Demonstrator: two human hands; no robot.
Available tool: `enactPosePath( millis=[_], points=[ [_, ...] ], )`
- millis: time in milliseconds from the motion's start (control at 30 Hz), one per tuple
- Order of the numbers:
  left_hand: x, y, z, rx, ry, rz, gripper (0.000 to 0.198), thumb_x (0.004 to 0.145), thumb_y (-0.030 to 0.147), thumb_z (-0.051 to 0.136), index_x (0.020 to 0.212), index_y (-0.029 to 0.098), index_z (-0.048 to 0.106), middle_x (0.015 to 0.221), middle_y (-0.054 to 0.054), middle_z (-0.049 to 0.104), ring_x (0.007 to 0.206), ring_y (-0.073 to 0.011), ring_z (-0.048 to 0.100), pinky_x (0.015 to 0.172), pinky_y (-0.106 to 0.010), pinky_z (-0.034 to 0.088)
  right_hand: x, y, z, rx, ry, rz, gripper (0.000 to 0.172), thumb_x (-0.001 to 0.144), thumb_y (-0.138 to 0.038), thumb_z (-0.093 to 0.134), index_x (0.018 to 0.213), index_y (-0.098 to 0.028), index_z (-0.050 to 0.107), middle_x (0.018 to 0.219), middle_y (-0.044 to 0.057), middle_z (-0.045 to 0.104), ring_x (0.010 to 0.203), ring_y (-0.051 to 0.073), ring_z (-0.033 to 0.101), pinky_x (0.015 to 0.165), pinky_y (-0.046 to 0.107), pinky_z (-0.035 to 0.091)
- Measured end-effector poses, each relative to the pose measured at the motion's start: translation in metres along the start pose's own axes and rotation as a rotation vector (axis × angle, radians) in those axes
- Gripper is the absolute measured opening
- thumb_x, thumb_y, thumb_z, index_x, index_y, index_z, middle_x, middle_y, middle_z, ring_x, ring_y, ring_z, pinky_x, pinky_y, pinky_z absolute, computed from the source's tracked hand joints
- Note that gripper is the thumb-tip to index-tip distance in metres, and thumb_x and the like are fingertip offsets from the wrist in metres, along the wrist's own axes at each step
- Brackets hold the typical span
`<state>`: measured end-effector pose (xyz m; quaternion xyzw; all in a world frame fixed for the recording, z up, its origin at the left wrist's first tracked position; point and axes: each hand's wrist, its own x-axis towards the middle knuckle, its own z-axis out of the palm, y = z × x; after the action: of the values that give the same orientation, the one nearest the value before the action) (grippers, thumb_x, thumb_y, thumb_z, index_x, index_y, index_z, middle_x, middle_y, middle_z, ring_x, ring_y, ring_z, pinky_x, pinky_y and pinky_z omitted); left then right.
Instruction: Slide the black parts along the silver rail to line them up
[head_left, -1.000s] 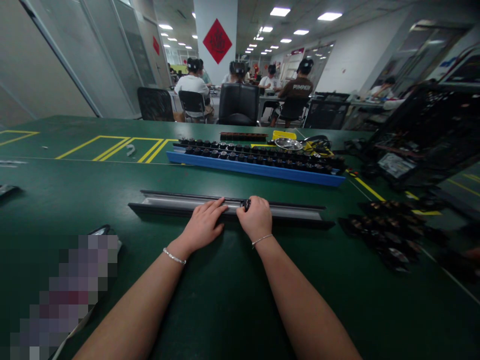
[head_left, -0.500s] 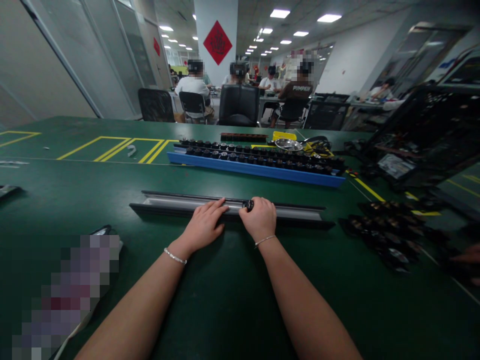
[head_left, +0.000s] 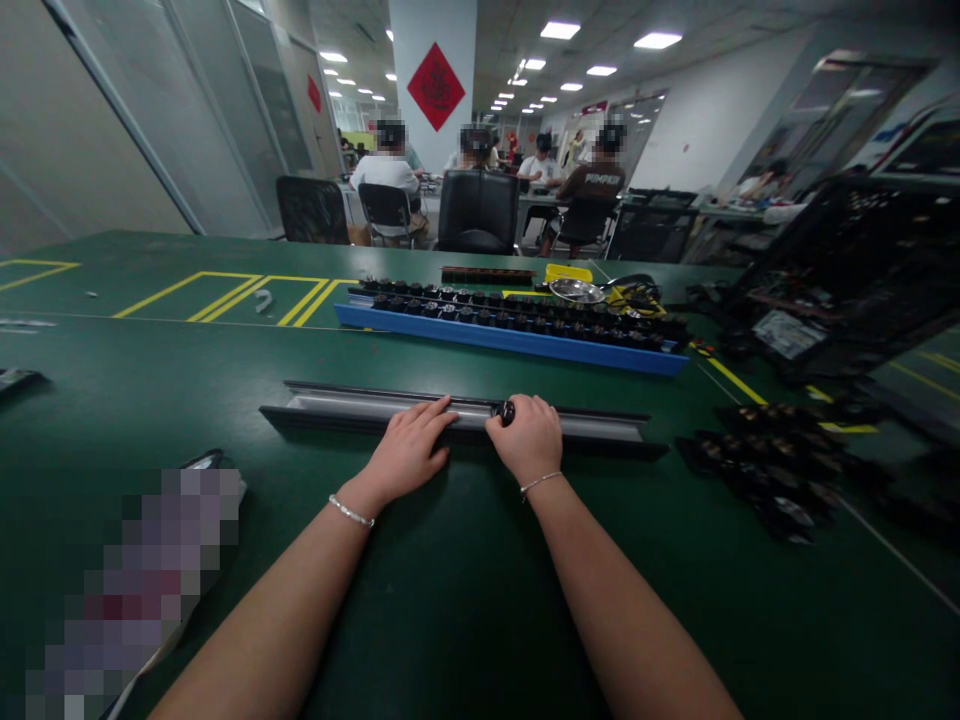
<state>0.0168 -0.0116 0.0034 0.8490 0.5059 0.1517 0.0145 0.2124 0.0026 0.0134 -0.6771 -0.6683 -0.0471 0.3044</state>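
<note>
A long grey metal rail [head_left: 345,406] in a black holder lies across the green table in front of me. My left hand [head_left: 409,450] rests on it with fingers stretched flat along the rail. My right hand [head_left: 529,438] is curled over the rail just to the right, pinching a small black round part [head_left: 508,411] that sits on the rail. Both wrists wear thin bracelets.
Behind the rail lies a blue tray [head_left: 517,345] with rows of black round parts. A pile of similar dark parts [head_left: 780,465] lies at the right, near a black crate [head_left: 847,270]. A metal dish [head_left: 576,290] stands behind the tray. Several seated people work at far tables.
My right hand with the small black part has slid a little to the right along the rail. My left hand has stayed in place.
</note>
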Motion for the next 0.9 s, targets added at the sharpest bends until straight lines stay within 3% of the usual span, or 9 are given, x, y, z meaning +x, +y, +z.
enactPosePath(
  millis=[233, 900],
  points=[
    [0.0, 0.001, -0.001, -0.004, 0.002, -0.002, 0.051, 0.081, 0.026, 0.052, 0.132, 0.024, 0.046, 0.149, -0.005, 0.038, 0.133, -0.0266, 0.037, 0.106, -0.046, 0.032, 0.003, 0.012, -0.004, 0.025, -0.036, -0.021, 0.01, 0.071, -0.027, 0.049, 0.073, -0.019, 0.055, 0.078, 0.007, 0.062, 0.079, 0.021, 0.052, 0.077, 0.032, 0.037],
    [0.0, 0.002, -0.002, 0.001, 0.005, 0.0, 0.051, 0.082, 0.027, 0.051, 0.133, 0.025, 0.045, 0.15, -0.005, 0.037, 0.132, -0.0272, 0.038, 0.106, -0.047, 0.033, 0.001, 0.017, -0.003, 0.025, 0.012, -0.003, 0.01, 0.071, -0.026, 0.049, 0.075, -0.019, 0.054, 0.079, 0.007, 0.06, 0.082, 0.021, 0.052, 0.078, 0.031, 0.038]
  ],
)
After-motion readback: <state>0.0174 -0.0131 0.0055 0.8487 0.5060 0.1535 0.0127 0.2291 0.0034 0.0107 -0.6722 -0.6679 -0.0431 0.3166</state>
